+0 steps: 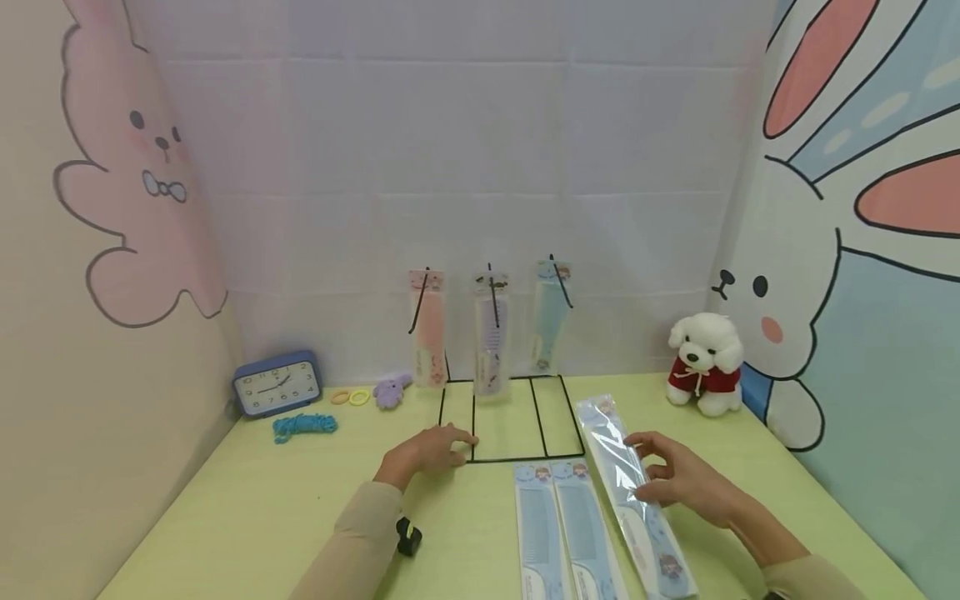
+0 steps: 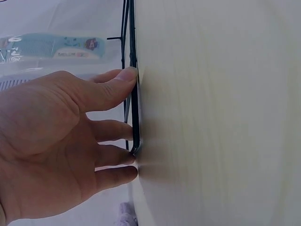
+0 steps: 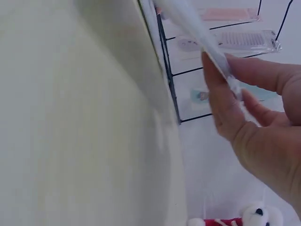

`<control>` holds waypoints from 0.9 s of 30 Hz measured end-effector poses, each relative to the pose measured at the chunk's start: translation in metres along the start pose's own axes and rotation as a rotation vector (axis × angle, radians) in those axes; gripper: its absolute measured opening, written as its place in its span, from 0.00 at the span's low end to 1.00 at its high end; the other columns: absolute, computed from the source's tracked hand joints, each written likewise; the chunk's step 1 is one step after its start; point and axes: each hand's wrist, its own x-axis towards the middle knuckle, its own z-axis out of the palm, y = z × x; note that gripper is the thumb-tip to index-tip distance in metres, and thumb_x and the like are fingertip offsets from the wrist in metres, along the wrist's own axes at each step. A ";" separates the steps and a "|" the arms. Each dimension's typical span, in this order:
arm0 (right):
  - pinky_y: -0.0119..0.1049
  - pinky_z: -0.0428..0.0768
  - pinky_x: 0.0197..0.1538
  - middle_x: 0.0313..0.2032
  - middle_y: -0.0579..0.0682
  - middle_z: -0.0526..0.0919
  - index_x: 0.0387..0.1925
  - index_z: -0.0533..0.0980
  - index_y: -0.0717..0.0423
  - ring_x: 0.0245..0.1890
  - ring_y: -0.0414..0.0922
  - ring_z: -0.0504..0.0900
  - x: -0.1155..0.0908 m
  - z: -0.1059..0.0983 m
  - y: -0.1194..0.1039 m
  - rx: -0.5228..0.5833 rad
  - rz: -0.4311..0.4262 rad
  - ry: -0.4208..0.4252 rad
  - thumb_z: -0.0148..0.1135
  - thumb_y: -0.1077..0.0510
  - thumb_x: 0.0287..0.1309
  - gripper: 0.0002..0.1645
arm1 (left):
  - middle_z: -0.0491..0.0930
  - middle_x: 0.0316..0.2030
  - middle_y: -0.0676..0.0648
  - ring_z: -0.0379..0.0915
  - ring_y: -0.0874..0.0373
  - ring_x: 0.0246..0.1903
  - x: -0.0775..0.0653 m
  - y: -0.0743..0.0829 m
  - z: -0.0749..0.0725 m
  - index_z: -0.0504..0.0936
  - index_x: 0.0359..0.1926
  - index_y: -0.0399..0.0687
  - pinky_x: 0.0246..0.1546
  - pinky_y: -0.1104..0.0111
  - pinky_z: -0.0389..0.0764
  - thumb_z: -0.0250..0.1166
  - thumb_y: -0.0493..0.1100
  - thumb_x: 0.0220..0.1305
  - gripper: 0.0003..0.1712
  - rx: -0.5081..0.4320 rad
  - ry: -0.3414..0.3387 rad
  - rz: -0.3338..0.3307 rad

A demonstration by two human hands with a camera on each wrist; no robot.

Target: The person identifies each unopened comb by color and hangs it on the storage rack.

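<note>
My right hand (image 1: 686,479) pinches a packaged blue comb (image 1: 626,475) by its edge between thumb and fingers. The clear wrapper shines, and its end with a printed figure points toward me. In the right wrist view the pack (image 3: 207,37) shows nearly edge-on. My left hand (image 1: 427,454) rests at the front left corner of a black wire rack (image 1: 525,459). In the left wrist view its thumb touches the front bar (image 2: 135,108), with the other fingers fairly straight. Two more packaged combs, one left (image 1: 538,525) and one right (image 1: 588,525), lie side by side before the rack.
On the rack's hooks hang a pink comb (image 1: 429,333), a purple comb (image 1: 491,342) and a light blue comb (image 1: 550,321). A blue clock (image 1: 277,383), blue cord (image 1: 304,426), two rings (image 1: 359,397) and a purple toy (image 1: 390,392) are left; a plush dog (image 1: 705,362) sits right.
</note>
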 end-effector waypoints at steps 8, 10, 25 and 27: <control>0.37 0.84 0.37 0.57 0.57 0.69 0.66 0.62 0.69 0.40 0.46 0.81 0.006 0.015 -0.038 -0.021 -0.307 0.131 0.64 0.71 0.61 0.34 | 0.58 0.73 0.33 0.49 0.36 0.73 -0.002 0.000 -0.003 0.78 0.65 0.57 0.66 0.42 0.60 0.62 0.42 0.72 0.22 0.002 -0.003 -0.005; 0.38 0.85 0.38 0.56 0.52 0.72 0.65 0.65 0.68 0.42 0.47 0.81 0.008 0.020 -0.046 -0.029 -0.361 0.158 0.64 0.72 0.61 0.32 | 0.59 0.73 0.34 0.49 0.37 0.73 -0.002 -0.001 -0.004 0.78 0.65 0.57 0.67 0.42 0.60 0.62 0.42 0.72 0.23 0.001 0.000 -0.011; 0.35 0.85 0.40 0.58 0.47 0.74 0.66 0.69 0.64 0.45 0.42 0.82 0.029 0.041 -0.080 -0.109 -0.467 0.292 0.65 0.73 0.59 0.33 | 0.60 0.72 0.34 0.49 0.36 0.73 0.002 -0.002 0.000 0.79 0.65 0.57 0.67 0.41 0.59 0.63 0.43 0.72 0.22 0.001 0.001 -0.006; 0.35 0.85 0.40 0.57 0.48 0.74 0.66 0.69 0.64 0.44 0.43 0.82 0.032 0.041 -0.080 -0.100 -0.458 0.302 0.65 0.73 0.60 0.33 | 0.60 0.72 0.34 0.50 0.37 0.73 0.002 -0.002 0.000 0.79 0.65 0.58 0.67 0.42 0.59 0.63 0.43 0.72 0.22 0.012 0.002 -0.012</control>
